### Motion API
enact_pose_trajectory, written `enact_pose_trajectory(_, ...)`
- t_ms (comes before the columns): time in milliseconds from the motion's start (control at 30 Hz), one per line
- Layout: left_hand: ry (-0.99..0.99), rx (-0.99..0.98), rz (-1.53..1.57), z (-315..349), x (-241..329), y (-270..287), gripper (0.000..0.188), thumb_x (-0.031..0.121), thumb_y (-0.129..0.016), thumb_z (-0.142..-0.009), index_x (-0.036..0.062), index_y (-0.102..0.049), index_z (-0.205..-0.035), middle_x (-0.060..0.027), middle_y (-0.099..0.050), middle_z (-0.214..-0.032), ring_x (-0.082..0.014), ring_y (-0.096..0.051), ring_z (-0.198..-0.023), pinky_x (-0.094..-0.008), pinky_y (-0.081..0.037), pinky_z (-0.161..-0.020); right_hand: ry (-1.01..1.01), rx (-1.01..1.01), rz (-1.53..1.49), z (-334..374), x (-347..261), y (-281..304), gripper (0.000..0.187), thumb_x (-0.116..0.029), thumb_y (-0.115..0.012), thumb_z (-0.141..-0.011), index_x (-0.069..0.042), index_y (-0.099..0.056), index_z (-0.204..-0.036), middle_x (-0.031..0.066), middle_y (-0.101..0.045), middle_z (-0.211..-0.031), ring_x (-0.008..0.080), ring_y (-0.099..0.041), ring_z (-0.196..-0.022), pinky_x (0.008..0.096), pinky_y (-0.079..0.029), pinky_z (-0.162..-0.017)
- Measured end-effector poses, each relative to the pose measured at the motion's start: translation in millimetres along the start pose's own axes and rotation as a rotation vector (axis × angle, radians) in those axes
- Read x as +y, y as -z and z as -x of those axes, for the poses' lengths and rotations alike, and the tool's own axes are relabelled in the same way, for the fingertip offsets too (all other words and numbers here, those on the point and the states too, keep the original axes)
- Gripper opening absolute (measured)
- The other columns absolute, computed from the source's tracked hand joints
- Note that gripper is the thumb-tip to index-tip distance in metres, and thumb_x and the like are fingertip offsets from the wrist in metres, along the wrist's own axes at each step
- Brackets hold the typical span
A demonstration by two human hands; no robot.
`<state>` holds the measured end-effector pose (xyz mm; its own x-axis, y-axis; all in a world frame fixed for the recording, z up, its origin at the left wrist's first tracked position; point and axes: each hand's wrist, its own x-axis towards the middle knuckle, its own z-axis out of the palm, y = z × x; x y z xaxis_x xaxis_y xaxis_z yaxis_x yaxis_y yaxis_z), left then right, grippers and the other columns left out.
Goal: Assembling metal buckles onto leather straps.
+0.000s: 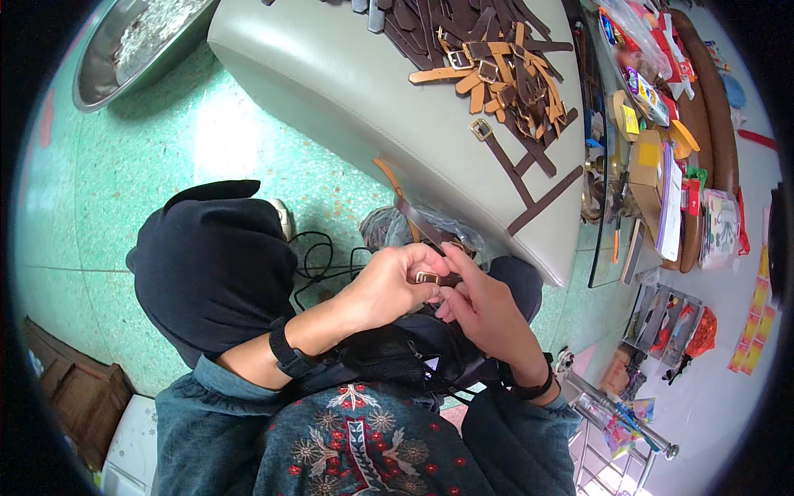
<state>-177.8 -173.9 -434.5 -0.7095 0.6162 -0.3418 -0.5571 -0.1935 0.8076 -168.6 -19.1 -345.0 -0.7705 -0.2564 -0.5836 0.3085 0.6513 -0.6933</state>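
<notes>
Both of my hands meet over my lap around a brown leather strap [422, 221] with a small gold-coloured buckle [428, 278]. My left hand [382, 287] pinches the strap by the buckle, thumb lying along it. From the other side, the fingers of my right hand [481, 307] close on the strap's dark end; part of it is hidden by the fingers. The strap's long part rises past my hands and curls, showing a tan underside. Beyond them, a pile of brown and tan buckle straps [496, 74] lies on a pale padded bench [331, 74].
Separate dark strap pieces [544, 201] lie near the bench's right end. A clear plastic bag [451, 227] and black cables [318, 252] are beyond my hands. A metal basin [103, 83] stands far left. At right are a cluttered glass table [608, 165] and a metal-tubed frame [616, 413].
</notes>
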Motion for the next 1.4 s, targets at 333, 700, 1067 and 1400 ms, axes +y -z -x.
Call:
enact_pose_trajectory(333,0.047,0.038,-0.231,1.8,14.2,4.7,0.009,-0.001,-0.061,-0.081,-0.0022,-0.059,-0.089,-0.0018,-0.062,-0.073,-0.0067,-0.058,-0.070,-0.0213,-0.048,-0.064,0.347,0.107,0.349,-5.2,25.2,1.6,0.024,-0.004,-0.051,-0.086,0.001,-0.046,-0.109,0.0131,-0.057,-0.082,0.0198,-0.061,-0.061,0.0297,-0.049,-0.056)
enact_pose_trajectory(700,0.158,-0.022,-0.107,-1.0,11.2,12.1,0.007,0.004,-0.062,-0.083,-0.0017,-0.057,-0.082,-0.0027,-0.059,-0.072,-0.0081,-0.057,-0.065,-0.0229,-0.049,-0.057,-0.080,0.001,-0.047,-0.4,13.8,1.5,0.015,-0.011,-0.053,-0.088,0.001,-0.057,-0.095,0.0090,-0.058,-0.075,0.0134,-0.060,-0.058,0.0253,-0.047,-0.053)
enact_pose_trajectory(1067,0.083,0.609,0.100,-43.0,-31.4,32.7,0.060,0.027,-0.061,-0.083,-0.0050,-0.038,-0.127,-0.0113,-0.050,-0.108,-0.0144,-0.045,-0.102,-0.0268,-0.038,-0.086,0.078,-0.133,0.110,7.7,6.3,16.8,0.015,-0.008,-0.059,-0.083,0.001,-0.061,-0.095,0.0081,-0.059,-0.073,0.0133,-0.060,-0.057,0.0244,-0.046,-0.053)
enact_pose_trajectory(1400,-0.092,0.123,-0.579,-50.7,-52.1,45.3,0.038,-0.002,-0.053,-0.074,0.0077,-0.051,-0.111,-0.0108,-0.056,-0.105,-0.0256,-0.055,-0.096,-0.0337,-0.044,-0.082,0.134,-0.198,0.035,17.7,-4.1,36.3,0.016,-0.006,-0.060,-0.082,0.004,-0.061,-0.095,0.0091,-0.060,-0.077,0.0149,-0.062,-0.060,0.0247,-0.047,-0.054)
